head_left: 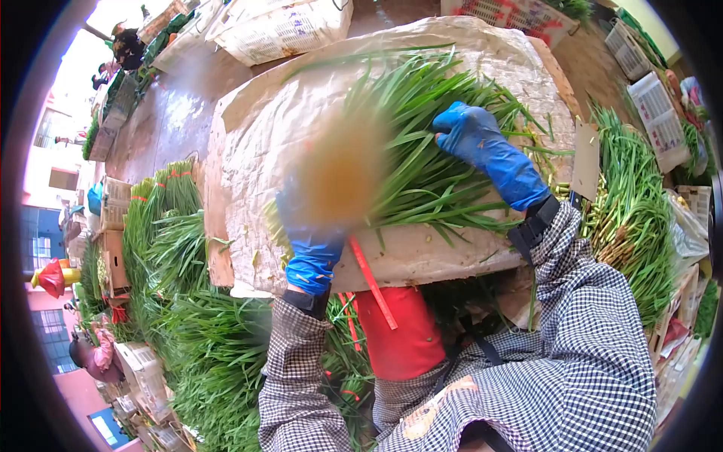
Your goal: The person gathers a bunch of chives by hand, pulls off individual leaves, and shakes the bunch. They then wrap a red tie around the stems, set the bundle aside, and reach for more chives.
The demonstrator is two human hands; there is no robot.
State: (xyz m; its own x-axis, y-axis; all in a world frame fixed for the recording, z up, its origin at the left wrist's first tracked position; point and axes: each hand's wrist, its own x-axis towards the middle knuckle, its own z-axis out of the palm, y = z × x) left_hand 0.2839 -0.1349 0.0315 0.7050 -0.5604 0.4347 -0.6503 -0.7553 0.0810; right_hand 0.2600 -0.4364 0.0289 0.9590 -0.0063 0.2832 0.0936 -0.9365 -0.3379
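Note:
A loose spread of garlic chives (422, 166) lies across the cloth-covered board (248, 151) in front of me. My right hand (468, 134), in a blue glove, is closed in a fist over the leaves on the right; whatever its fingers hold is hidden. My left hand (305, 226), also blue-gloved, is at the left end of the pile. A brownish blur on the lens covers its fingers, so their hold does not show. Beside the left wrist a red strip (373, 282) runs from near that hand over the board's front edge.
Bundled chives with red ties (173, 181) stand left, above a large heap (218, 354). More chives (629, 218) lie right, beside a flat greyish rectangular piece (585, 162). White crates (282, 30) stand beyond the board. A person in pink (105, 354) is at far left.

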